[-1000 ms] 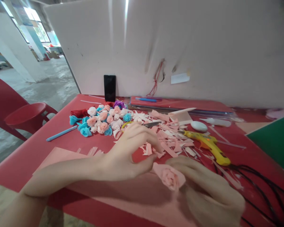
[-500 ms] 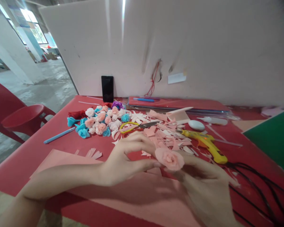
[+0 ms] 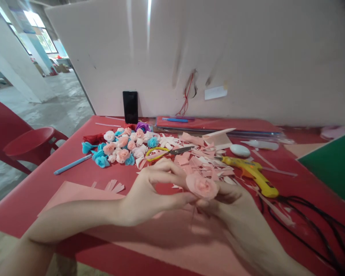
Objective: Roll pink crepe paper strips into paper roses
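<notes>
A pink paper rose (image 3: 203,185) is pinched between both hands, above a large pink paper sheet (image 3: 172,241). My left hand (image 3: 155,189) grips its left side with thumb and fingertips. From the right, my right hand (image 3: 232,205) closes its thumb and fingers on the base of the same rose. A thin thread or strip hangs below it. Beyond the hands lie yellow-handled scissors (image 3: 158,154) among pink and white paper scraps (image 3: 201,163).
Several finished paper roses (image 3: 122,143) lie heaped at the back left. A yellow glue gun (image 3: 254,174) with black cords (image 3: 313,218) rests at the right, near a white oval object (image 3: 239,150). A phone (image 3: 130,107) leans on the white partition; a blue pen (image 3: 71,165) lies left.
The rose has shifted slightly left and up and tilted. My right hand has moved up and turned, its fingers now closer under the rose.
</notes>
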Tool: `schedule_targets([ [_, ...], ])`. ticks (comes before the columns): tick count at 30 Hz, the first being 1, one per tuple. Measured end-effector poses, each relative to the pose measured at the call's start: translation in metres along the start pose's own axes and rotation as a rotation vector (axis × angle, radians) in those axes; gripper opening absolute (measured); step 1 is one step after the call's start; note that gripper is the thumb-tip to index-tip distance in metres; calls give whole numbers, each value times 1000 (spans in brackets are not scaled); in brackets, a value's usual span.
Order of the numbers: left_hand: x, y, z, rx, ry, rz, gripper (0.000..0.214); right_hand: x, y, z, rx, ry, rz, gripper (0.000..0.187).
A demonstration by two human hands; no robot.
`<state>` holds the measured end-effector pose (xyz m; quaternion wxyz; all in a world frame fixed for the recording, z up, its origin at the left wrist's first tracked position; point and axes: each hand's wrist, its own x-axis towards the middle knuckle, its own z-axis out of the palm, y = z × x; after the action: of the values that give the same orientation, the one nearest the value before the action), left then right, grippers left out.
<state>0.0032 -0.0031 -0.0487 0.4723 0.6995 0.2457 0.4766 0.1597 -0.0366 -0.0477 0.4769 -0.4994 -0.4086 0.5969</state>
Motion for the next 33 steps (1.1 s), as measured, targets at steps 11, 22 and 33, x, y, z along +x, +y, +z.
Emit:
schedule_targets([
  [11, 4, 6, -4, -35, -198, -2, 8, 6, 7, -5, -34, -307, -72, 13],
  [22, 8, 11, -9, -89, -333, -133, 13, 12, 8, -13, 50, -561, 64, 7],
  [33, 8, 11, -4, -259, -348, -268, 9, 18, 27, -17, 173, -693, 204, 25],
])
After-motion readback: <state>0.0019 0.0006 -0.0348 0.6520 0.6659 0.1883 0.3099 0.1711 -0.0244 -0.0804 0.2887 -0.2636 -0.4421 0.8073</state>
